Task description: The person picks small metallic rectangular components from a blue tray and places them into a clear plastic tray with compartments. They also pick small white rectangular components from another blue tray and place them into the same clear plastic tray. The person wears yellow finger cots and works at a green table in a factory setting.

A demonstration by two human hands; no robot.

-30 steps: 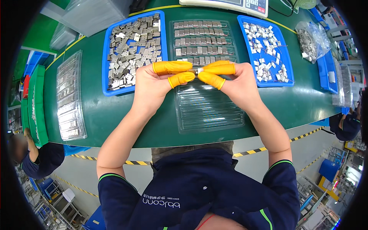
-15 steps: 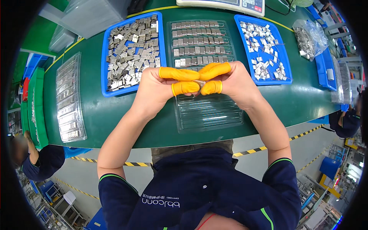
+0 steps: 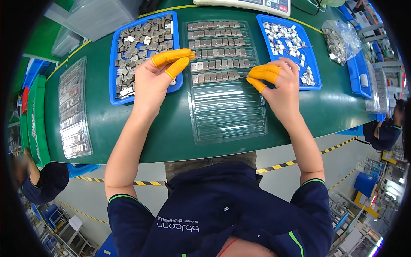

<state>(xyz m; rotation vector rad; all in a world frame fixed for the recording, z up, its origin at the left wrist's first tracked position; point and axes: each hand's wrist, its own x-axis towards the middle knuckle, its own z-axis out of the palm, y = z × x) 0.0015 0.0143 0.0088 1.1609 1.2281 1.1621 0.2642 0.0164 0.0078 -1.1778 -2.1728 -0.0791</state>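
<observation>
My left hand (image 3: 156,79), with yellow finger cots, hovers by the right edge of the blue tray of flat metal shells (image 3: 112,88). Thumb and finger are pinched together; whatever lies between their tips is too small to tell. Over the right side of the clear plastic tray (image 3: 227,124), my right hand (image 3: 280,81), also in yellow cots, has its fingertips closed at the end of the nearest filled row. What they grip there is hidden. Several rows of small metal-cased pieces (image 3: 214,77) fill the far part of this tray; its near grooves hold nothing.
A blue tray of white connectors with thin wires (image 3: 317,87) lies at the right, beside a plastic bag of metal parts (image 3: 338,45). A scale (image 3: 274,6) stands at the back. Another clear tray (image 3: 75,111) lies left. Co-workers sit at both sides.
Both hands were together over the clear tray, fingers on a small metal piece. They have parted: the left moved left and up, the right moved right, uncovering the nearest filled row.
</observation>
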